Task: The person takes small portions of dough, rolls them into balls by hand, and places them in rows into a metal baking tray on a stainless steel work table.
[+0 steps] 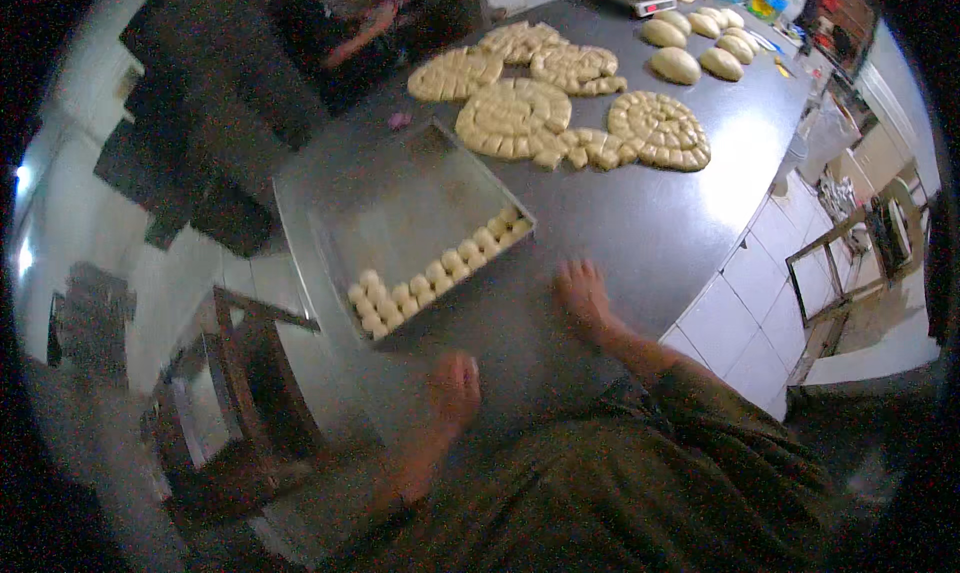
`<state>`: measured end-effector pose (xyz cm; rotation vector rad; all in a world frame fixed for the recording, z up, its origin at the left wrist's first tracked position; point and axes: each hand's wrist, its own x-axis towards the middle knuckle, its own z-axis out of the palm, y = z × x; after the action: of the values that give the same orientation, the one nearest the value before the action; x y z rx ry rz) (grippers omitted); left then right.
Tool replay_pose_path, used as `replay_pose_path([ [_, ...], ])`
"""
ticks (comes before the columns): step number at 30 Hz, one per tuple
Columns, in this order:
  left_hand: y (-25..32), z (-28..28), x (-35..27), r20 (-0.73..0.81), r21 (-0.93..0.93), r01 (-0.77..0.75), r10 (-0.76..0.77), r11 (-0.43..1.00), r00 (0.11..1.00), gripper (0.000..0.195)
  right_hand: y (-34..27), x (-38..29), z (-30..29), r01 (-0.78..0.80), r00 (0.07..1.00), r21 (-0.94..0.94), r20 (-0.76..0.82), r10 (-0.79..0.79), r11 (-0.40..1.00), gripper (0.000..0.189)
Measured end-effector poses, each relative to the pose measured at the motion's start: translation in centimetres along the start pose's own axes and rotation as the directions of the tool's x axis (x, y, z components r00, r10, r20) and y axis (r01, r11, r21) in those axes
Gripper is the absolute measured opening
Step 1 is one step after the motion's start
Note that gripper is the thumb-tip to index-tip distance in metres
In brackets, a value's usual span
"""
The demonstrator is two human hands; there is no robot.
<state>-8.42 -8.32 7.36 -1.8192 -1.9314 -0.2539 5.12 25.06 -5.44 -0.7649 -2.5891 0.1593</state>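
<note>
My right hand (pixel 580 295) rests palm down on the metal table (pixel 630 220), fingers somewhat apart, just right of a shallow metal tray (pixel 450 286). Nearer my body, my left hand (pixel 456 385) is at the table's near edge with its fingers curled; blur hides whether anything is inside. Small dough balls (pixel 420 284) line the tray's near side in rows, with a few more at its left corner. Beyond the tray lie coils of portioned dough (pixel 514 119), one of them a round spiral (pixel 660 130) at the right.
Larger oval dough pieces (pixel 675 64) lie at the far right, near a digital scale (pixel 652 4) and a yellow-handled tool (pixel 781 66). Another person's arm (pixel 367 32) shows across the table. A wooden-framed piece of furniture (pixel 247 393) stands at lower left.
</note>
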Motion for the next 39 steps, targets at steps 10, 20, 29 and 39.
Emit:
replay_pose_path([
  [10,-1.9,9.9,-1.5,0.114,-0.298,0.424,-0.409,0.855,0.905,0.013,1.0,2.6,0.4,0.098,0.995,-0.029,-0.034,-0.099,0.995,0.028],
  [20,-3.0,11.5,-0.4,0.028,-0.293,0.352,-0.36,0.889,0.933,0.014,3.7,6.6,0.5,-0.17,0.983,-0.027,0.068,0.171,0.985,0.027],
  [29,-5.0,11.3,3.1,0.098,-0.38,0.567,-0.578,0.731,0.81,0.018,6.5,7.7,-0.9,-0.228,0.972,-0.016,0.052,0.229,0.974,0.026],
  [39,-6.4,12.3,-2.8,-0.005,-0.418,0.512,-0.566,0.75,0.824,0.015,5.7,6.9,2.1,-0.012,0.979,0.593,-0.158,0.13,0.805,0.015],
])
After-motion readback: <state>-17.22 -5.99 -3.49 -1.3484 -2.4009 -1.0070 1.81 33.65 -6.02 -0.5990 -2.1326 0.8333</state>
